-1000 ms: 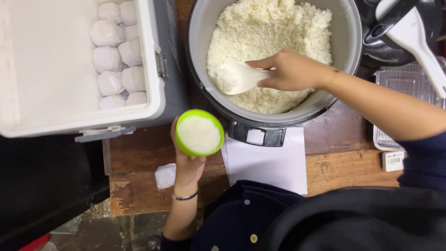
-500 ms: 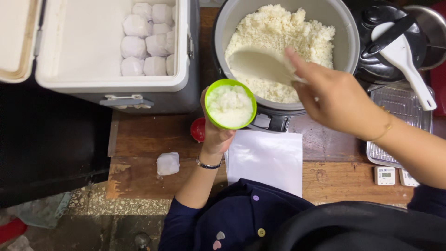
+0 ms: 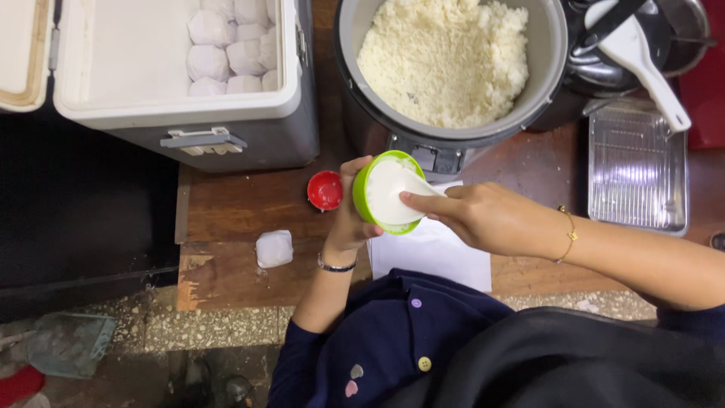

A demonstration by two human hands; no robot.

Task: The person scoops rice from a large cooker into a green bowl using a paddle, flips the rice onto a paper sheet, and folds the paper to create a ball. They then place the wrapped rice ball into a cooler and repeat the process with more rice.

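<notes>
My left hand (image 3: 346, 219) holds a small green bowl (image 3: 364, 189) lined with white, tilted toward me, just in front of the large rice cooker (image 3: 551, 53). My right hand (image 3: 483, 217) grips a white rice paddle (image 3: 400, 195) and presses its blade into the bowl's opening. The cooker is full of white cooked rice (image 3: 445, 57). A wrapped rice ball (image 3: 273, 248) lies alone on the wooden table (image 3: 226, 211) to the left of my left wrist.
An open white cooler box (image 3: 181, 113) holding several wrapped rice balls (image 3: 230, 49) stands at the back left. A red cap (image 3: 325, 190) sits beside the bowl. A white sheet (image 3: 430, 253) lies under my hands. A metal tray (image 3: 637, 170) and another white paddle (image 3: 642, 60) are at the right.
My right hand has brought the paddle from the cooker down into the green bowl. The bowl has tilted toward me and the view has shifted a little.
</notes>
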